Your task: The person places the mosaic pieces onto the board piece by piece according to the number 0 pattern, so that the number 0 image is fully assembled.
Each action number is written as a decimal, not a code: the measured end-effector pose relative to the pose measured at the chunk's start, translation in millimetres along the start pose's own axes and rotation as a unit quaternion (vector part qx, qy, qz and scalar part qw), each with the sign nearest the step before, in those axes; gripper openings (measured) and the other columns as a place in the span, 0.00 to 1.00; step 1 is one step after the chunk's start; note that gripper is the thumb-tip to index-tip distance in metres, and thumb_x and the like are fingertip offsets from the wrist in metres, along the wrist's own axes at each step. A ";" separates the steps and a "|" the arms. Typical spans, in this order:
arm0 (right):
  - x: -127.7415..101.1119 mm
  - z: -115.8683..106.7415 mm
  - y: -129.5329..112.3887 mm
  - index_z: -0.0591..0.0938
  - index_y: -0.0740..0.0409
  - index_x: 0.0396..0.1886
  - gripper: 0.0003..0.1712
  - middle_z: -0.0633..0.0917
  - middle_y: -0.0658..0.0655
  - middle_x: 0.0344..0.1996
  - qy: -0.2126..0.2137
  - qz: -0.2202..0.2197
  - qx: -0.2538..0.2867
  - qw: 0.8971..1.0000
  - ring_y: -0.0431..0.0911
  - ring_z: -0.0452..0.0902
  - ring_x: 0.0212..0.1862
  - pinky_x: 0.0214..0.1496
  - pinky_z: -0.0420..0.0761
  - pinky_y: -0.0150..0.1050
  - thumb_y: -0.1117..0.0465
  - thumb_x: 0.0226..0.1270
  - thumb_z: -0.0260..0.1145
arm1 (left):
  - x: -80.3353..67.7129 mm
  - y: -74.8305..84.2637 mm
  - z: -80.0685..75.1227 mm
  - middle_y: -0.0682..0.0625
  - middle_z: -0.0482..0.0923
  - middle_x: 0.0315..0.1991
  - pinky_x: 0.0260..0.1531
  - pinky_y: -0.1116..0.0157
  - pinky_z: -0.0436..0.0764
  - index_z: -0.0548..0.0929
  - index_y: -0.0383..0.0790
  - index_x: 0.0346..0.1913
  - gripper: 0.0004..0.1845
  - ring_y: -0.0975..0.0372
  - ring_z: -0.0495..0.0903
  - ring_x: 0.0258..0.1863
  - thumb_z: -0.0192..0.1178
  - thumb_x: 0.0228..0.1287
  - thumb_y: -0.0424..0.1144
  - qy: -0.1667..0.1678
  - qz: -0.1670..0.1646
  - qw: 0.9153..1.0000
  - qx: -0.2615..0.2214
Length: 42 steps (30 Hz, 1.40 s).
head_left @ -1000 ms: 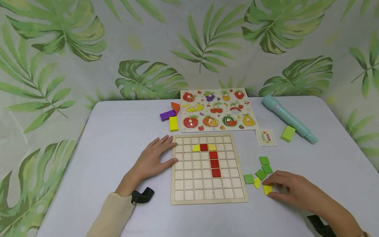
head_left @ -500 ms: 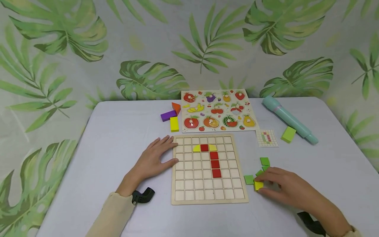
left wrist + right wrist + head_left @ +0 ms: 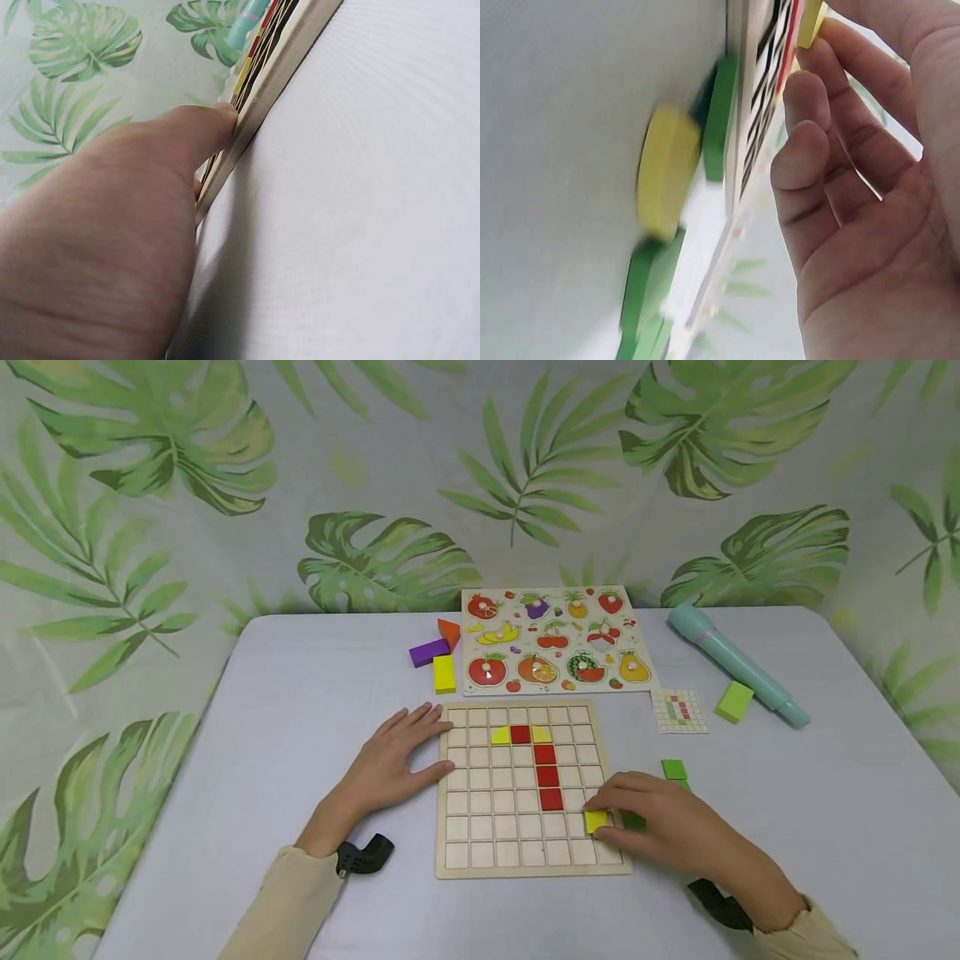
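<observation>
A wooden grid board [image 3: 480, 852] lies on the table, with red square tiles [image 3: 547, 776] and two yellow curved-edge tiles [image 3: 501, 736] set in its upper cells. My left hand [image 3: 392, 760] rests at the board's left edge, fingers spread, thumb and fingertips on the rim. Between thumb and fingertips my right hand [image 3: 660, 818] pinches a yellow tile [image 3: 596, 822] over the board's lower right cells. In the right wrist view that held tile [image 3: 810, 24] shows at the top, while another yellow tile [image 3: 664, 172] and green tiles [image 3: 720, 120] lie on the table beside the board.
Behind the board lies a fruit peg puzzle [image 3: 555, 647]. A small pattern card [image 3: 679, 711], a light green block [image 3: 734, 702] and a teal tube [image 3: 738, 664] are at the right. Purple [image 3: 429, 653], yellow [image 3: 444, 675] and orange [image 3: 449, 633] blocks sit left of the puzzle.
My right hand has carried the yellow tile leftward from the loose tiles to over the board's right side. The left hand has stayed in place.
</observation>
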State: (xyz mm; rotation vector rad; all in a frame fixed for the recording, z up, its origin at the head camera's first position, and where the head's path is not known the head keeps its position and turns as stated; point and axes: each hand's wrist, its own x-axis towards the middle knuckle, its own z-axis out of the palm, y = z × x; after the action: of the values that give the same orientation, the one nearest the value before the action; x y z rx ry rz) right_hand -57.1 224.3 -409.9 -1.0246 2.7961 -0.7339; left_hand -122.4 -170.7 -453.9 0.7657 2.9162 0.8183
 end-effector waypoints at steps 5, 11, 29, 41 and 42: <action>10.4 10.0 -7.4 0.89 0.37 0.49 0.15 0.83 0.33 0.45 -0.004 -0.002 -0.011 1.000 0.32 0.77 0.43 0.43 0.84 0.31 0.48 0.62 0.78 | 0.0 0.3 0.5 0.50 0.65 0.78 0.82 0.53 0.52 0.77 0.49 0.71 0.33 0.57 0.57 0.81 0.65 0.68 0.59 0.002 0.001 1.000 -0.005; 21.2 18.3 -16.1 0.90 0.39 0.49 0.16 0.83 0.35 0.45 -0.009 -0.021 -0.028 0.999 0.33 0.79 0.47 0.49 0.87 0.36 0.48 0.62 0.78 | -0.3 0.0 1.5 0.50 0.65 0.78 0.82 0.53 0.52 0.77 0.49 0.71 0.33 0.57 0.58 0.81 0.66 0.67 0.58 0.006 0.002 1.000 -0.003; 30.3 24.5 -23.8 0.94 0.43 0.39 0.09 0.85 0.38 0.39 0.006 -0.064 -0.012 0.998 0.36 0.80 0.43 0.46 0.87 0.34 0.56 0.58 0.81 | 0.2 1.3 1.3 0.50 0.65 0.78 0.82 0.53 0.52 0.78 0.49 0.71 0.33 0.56 0.58 0.81 0.65 0.68 0.58 0.004 -0.002 1.000 -0.001; 26.3 28.5 -26.2 0.92 0.41 0.45 0.12 0.84 0.36 0.42 0.010 -0.015 0.000 1.000 0.32 0.77 0.40 0.42 0.84 0.31 0.52 0.62 0.79 | 1.0 0.3 1.9 0.50 0.64 0.78 0.82 0.52 0.52 0.77 0.49 0.71 0.33 0.57 0.57 0.81 0.64 0.68 0.59 0.003 0.000 1.000 0.005; 25.8 28.7 -26.4 0.92 0.41 0.45 0.12 0.84 0.36 0.42 0.010 -0.011 -0.001 1.000 0.31 0.77 0.40 0.42 0.84 0.31 0.51 0.62 0.79 | 1.2 0.2 1.9 0.50 0.64 0.78 0.82 0.52 0.52 0.77 0.49 0.71 0.33 0.57 0.57 0.81 0.64 0.68 0.59 0.003 0.000 1.000 0.006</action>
State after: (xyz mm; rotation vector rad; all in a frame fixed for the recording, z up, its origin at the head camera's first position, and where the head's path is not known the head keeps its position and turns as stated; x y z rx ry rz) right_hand -55.0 178.8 -420.7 -1.0559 2.8072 -0.7495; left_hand -123.0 -169.0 -455.3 0.7657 2.9280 0.8051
